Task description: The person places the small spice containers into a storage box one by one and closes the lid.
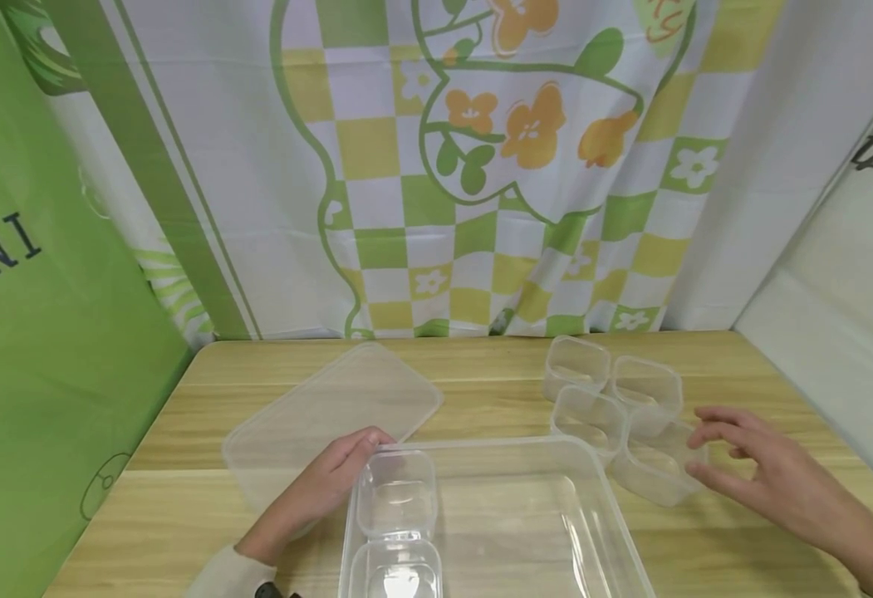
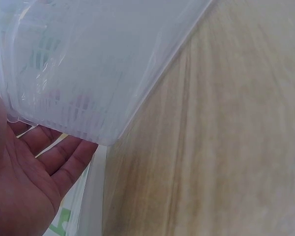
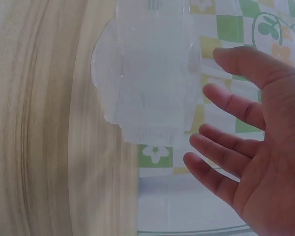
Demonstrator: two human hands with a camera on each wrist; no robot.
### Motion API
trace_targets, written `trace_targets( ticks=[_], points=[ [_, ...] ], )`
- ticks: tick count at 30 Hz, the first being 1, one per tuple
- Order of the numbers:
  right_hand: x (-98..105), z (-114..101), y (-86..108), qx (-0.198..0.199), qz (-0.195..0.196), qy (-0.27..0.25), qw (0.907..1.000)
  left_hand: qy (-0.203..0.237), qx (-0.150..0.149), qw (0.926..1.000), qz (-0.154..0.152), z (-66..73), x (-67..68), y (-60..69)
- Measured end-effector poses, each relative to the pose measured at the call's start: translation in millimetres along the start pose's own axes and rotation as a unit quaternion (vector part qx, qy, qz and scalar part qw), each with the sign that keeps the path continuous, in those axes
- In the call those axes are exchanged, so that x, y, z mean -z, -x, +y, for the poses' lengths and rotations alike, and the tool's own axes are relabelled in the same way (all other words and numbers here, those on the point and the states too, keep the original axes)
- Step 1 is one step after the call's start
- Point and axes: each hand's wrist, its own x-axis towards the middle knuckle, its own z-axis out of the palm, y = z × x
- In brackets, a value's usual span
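Note:
My left hand [image 1: 324, 480] grips the rear left corner of a large clear container [image 1: 481, 444], thumb at its rim. In the left wrist view, the fingers of that hand [image 2: 34, 182] touch the outside of the container wall [image 2: 93, 83]. Two small clear boxes [image 1: 397, 498] stand inside along its left side, one in front of the other. My right hand [image 1: 761, 465] hovers with spread fingers at the right side of a small clear box [image 1: 656, 469]. The right wrist view has a gap between the hand [image 3: 255, 132] and the clear boxes [image 3: 152, 73].
Three more small clear boxes [image 1: 647, 386] stand grouped behind the nearest one, right of the table's middle. A flat translucent lid [image 1: 331, 399] lies on the wooden table [image 1: 481, 357] at the left. A patterned curtain [image 1: 481, 249] hangs behind, with side panels left and right.

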Motion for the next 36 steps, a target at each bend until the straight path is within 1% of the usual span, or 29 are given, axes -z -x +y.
trace_targets(
  ticks=[8, 15, 17, 22, 27, 31, 34, 36],
  points=[
    [-3, 3, 4.6, 0.003, -0.007, 0.002, 1.0000, -0.004, 0.001, 1.0000, 0.003, 0.2, -1.0, 0.0],
    [-7, 2, 8.7, 0.026, -0.002, 0.004, 0.9996, -0.007, -0.008, 0.9999, 0.001, -1.8, -0.8, -0.1],
    [-8, 3, 9.6, 0.025, -0.004, 0.004, 0.9997, -0.002, -0.009, 1.0000, -0.001, -2.5, -0.8, 0.0],
    [-7, 4, 10.5, 0.006, -0.014, 0.001, 0.9999, 0.004, -0.008, 1.0000, -0.002, -3.8, -0.5, 0.5],
    [-7, 5, 10.2, -0.009, -0.025, 0.000, 0.9996, -0.001, -0.011, 0.9999, -0.001, -4.5, -0.7, 0.1],
    [-7, 5, 10.6, -0.012, -0.023, -0.007, 0.9996, -0.006, -0.013, 0.9999, 0.001, -4.5, -1.4, -0.1],
    [-8, 5, 11.1, -0.003, -0.017, -0.009, 0.9998, -0.009, -0.013, 0.9999, 0.003, -4.6, -1.6, 0.0],
    [-8, 5, 11.2, -0.004, -0.016, -0.009, 0.9998, -0.010, -0.016, 0.9998, 0.003, -4.9, -1.6, 0.0]
  ],
)
